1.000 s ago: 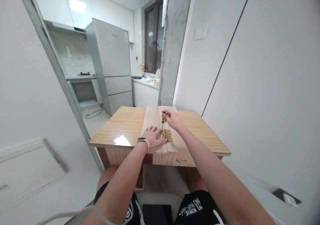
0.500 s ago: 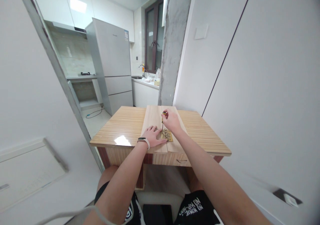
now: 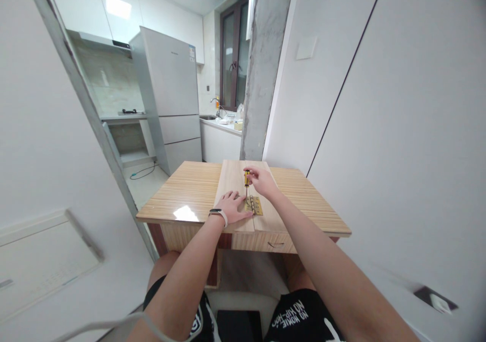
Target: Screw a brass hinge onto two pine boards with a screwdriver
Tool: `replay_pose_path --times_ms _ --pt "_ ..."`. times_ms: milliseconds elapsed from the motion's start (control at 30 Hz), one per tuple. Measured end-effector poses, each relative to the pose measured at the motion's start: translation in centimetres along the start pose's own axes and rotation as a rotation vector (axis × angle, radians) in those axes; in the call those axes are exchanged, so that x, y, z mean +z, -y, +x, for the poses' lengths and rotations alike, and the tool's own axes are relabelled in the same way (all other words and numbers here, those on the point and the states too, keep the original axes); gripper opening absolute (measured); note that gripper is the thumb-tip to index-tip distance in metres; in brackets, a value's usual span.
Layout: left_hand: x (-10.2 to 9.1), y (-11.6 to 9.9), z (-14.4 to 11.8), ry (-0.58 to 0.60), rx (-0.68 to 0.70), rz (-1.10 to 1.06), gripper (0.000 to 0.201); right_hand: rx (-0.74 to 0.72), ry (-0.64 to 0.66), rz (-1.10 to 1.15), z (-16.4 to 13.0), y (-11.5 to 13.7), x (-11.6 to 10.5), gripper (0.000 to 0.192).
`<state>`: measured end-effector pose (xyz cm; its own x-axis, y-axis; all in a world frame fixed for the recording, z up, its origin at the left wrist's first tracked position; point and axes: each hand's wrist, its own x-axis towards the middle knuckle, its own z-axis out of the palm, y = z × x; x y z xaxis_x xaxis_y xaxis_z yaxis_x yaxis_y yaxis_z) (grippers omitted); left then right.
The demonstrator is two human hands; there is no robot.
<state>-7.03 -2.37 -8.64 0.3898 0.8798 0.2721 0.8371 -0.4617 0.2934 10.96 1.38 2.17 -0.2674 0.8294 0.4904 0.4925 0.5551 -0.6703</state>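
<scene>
The right hand (image 3: 261,181) is closed around the yellow-and-black handle of a small screwdriver (image 3: 246,179), holding it nearly upright so its thin shaft points straight down onto the left leaf of a flat brass butt hinge (image 3: 253,205). That upright hold puts the tip square in what is probably a screw head, though the screw itself is too small to make out. The left hand (image 3: 233,206), a white band on its wrist, lies flat and open, palm down, on the pale wooden board (image 3: 231,180) just left of the hinge — a placement that, by the look of it, pins the board so it cannot slide under the tool.

The hinge lies across the seam between that board and a second pale board (image 3: 271,215) on its right, one leaf on each, near the front edge of the striped wood-grain table (image 3: 190,190). Both boards lie side by side, touching, running from the near edge to the far edge of the table.

No open container is in view — only a shut drawer front (image 3: 275,243) with a small dark handle under the table's near edge; its contents are hidden.
</scene>
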Motion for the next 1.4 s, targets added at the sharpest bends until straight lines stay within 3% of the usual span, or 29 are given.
replay_pose_path --times_ms 367,533,700,967,1133,1400 --pt "-0.1 0.0 0.0 0.005 0.008 0.009 0.089 0.024 -0.114 -0.270 -0.2 1.1 0.2 0.023" --pt "-0.1 0.0 0.1 0.012 0.005 0.018 0.088 0.014 -0.230 -0.349 -0.9 1.3 0.9 0.023" --pt "-0.1 -0.1 0.1 0.006 0.012 0.032 0.088 -0.066 -0.148 -0.253 -0.8 0.8 0.4 0.027" --pt "-0.1 0.1 0.1 0.013 0.004 0.059 0.090 -0.018 0.084 0.100 0.2 -0.8 -0.5 0.026" --pt "-0.2 0.0 0.0 0.014 0.001 0.048 0.089 0.022 -0.005 0.010 0.5 -0.8 -0.3 0.023" --pt "-0.1 0.0 0.0 0.013 -0.005 -0.013 0.087 0.031 -0.118 -0.232 -0.2 1.3 0.2 0.022"
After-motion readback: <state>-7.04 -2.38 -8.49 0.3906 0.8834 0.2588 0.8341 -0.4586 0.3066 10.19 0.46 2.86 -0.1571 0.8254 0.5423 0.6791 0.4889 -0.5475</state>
